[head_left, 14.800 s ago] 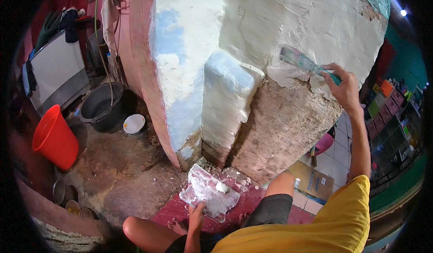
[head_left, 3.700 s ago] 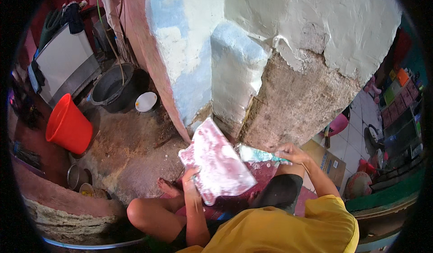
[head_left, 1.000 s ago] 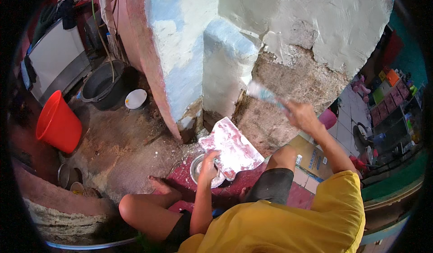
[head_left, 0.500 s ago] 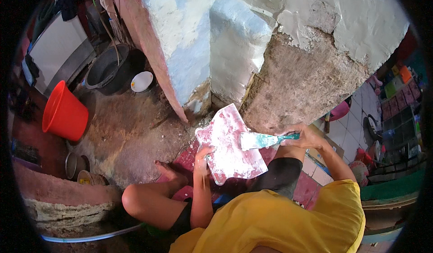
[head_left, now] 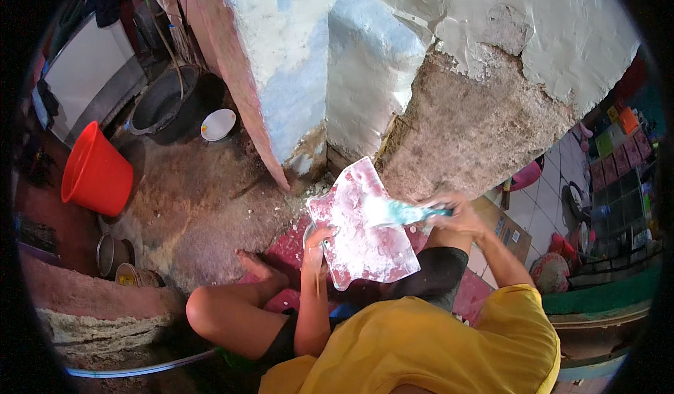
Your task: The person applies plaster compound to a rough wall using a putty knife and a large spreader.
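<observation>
My left hand (head_left: 319, 241) grips the left edge of a flat, pink-and-white board (head_left: 361, 250) smeared with white paste. The board is held over my lap, tilted. In my right hand (head_left: 460, 215) is a putty knife (head_left: 407, 212) with a green handle, its blade against or just over the paste in the board's upper middle; motion blurs the blade and hand. Beyond the board rises a wall corner, with smooth grey-white plaster (head_left: 361, 78) on the narrow face and a rough bare patch (head_left: 477, 127) to its right.
An orange-red bucket (head_left: 98, 169), a black tub (head_left: 158, 106) and a white bowl (head_left: 218, 124) stand on the stained floor at left. A metal pot (head_left: 112, 255) is nearer me. At right are a cardboard box (head_left: 507, 232), white floor tiles and a rack of goods (head_left: 618, 183).
My right hand has moved slightly left and down, sliding the putty knife across the board's paste. The left hand and board have barely moved.
</observation>
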Motion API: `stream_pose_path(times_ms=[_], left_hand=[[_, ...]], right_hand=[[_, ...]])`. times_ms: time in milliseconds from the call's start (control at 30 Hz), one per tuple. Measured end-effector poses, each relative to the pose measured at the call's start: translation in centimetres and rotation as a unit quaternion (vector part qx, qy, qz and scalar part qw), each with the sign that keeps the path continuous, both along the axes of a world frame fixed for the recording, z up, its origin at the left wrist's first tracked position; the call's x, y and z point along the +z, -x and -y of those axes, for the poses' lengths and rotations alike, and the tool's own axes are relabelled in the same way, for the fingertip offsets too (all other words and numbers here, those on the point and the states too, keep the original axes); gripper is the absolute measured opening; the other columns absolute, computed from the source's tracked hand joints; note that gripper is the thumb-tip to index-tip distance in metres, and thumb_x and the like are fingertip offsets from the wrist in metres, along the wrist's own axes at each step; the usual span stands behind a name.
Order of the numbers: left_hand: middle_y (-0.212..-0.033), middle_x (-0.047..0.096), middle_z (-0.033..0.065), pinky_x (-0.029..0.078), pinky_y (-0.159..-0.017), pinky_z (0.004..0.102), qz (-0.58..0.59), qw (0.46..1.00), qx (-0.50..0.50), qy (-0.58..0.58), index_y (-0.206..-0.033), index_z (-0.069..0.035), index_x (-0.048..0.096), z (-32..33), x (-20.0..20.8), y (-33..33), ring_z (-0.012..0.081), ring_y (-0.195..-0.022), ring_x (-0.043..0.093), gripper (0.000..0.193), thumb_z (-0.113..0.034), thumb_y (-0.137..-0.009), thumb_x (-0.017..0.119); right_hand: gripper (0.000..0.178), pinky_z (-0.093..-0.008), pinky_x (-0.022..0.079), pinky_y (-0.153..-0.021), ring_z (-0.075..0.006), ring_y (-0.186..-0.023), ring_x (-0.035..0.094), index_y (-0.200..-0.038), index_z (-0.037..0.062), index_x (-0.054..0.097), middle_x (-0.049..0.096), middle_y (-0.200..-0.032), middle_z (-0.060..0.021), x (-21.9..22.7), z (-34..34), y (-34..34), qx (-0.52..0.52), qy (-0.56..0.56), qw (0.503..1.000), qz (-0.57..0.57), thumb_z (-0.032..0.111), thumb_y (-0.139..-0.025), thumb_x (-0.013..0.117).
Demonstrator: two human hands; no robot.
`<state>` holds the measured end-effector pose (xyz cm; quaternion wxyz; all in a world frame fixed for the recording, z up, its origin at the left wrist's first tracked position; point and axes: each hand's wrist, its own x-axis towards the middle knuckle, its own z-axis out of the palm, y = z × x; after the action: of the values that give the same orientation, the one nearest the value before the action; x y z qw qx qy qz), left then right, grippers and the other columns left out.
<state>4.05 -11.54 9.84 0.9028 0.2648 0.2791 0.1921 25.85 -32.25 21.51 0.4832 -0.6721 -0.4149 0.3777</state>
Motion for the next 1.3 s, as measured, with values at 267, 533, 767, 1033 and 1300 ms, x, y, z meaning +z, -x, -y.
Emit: stream_pose_path(times_ms=[267,533,767,1033,1300], left_hand=[[-0.103,0.060,0.0161,0.049,-0.085,0.0383,0.109,0.989,0.095,0.029,-0.117,0.005,0.047,-2.1,4.2,2.7,0.0281,-0.091,0.061,0.050,-0.011,-0.070,0.053],[-0.091,0.062,0.0104,0.051,-0.074,0.0338,0.073,0.995,0.064,-0.006,-0.102,0.003,0.055,-2.6,1.0,2.3,0.0221,-0.082,0.061,0.035,-0.014,-0.071,0.057],[-0.081,0.061,0.0075,0.051,-0.070,0.0308,0.059,0.995,0.082,-0.004,-0.089,0.001,0.059,-3.2,-1.9,1.9,0.0189,-0.073,0.060,0.020,-0.011,-0.072,0.059],[-0.086,0.060,0.0077,0.051,-0.073,0.0334,0.083,0.994,0.075,0.019,-0.105,0.002,0.053,-3.2,-0.6,2.0,0.0201,-0.077,0.061,0.035,-0.007,-0.072,0.058],[-0.088,0.062,0.0099,0.051,-0.073,0.0337,0.060,0.997,0.049,0.026,-0.102,0.003,0.055,-3.2,-0.9,1.7,0.0214,-0.079,0.061,0.034,-0.008,-0.071,0.060]], right_hand=[[0.036,-0.0317,0.046,-0.084,-0.0167,-0.093,0.060,-0.108,0.0075,0.062,0.064,-0.101,-0.0079,0.3,3.3,-2.6,0.034,0.073,0.973,0.217,0.020,-0.075,0.072],[0.025,-0.0413,0.040,-0.082,-0.0253,-0.077,0.054,-0.102,0.0136,0.062,0.052,-0.072,-0.0061,22.7,-0.5,-2.7,0.041,0.089,0.584,0.805,0.018,-0.077,0.063],[0.014,-0.0434,0.033,-0.091,-0.0246,-0.065,0.055,-0.089,0.0140,0.062,0.056,-0.060,-0.0049,27.8,-6.7,-4.4,0.101,0.054,0.527,0.842,0.015,-0.075,0.064],[0.013,-0.0401,0.034,-0.088,-0.0239,-0.062,0.055,-0.078,0.0138,0.065,0.057,-0.059,-0.0056,29.2,-7.9,-5.0,0.076,0.068,0.512,0.853,0.024,-0.071,0.069],[0.013,-0.0394,0.034,-0.088,-0.0231,-0.063,0.056,-0.073,0.0146,0.065,0.058,-0.059,-0.0064,29.6,-9.2,-5.7,0.092,0.078,0.485,0.866,0.025,-0.068,0.071]])
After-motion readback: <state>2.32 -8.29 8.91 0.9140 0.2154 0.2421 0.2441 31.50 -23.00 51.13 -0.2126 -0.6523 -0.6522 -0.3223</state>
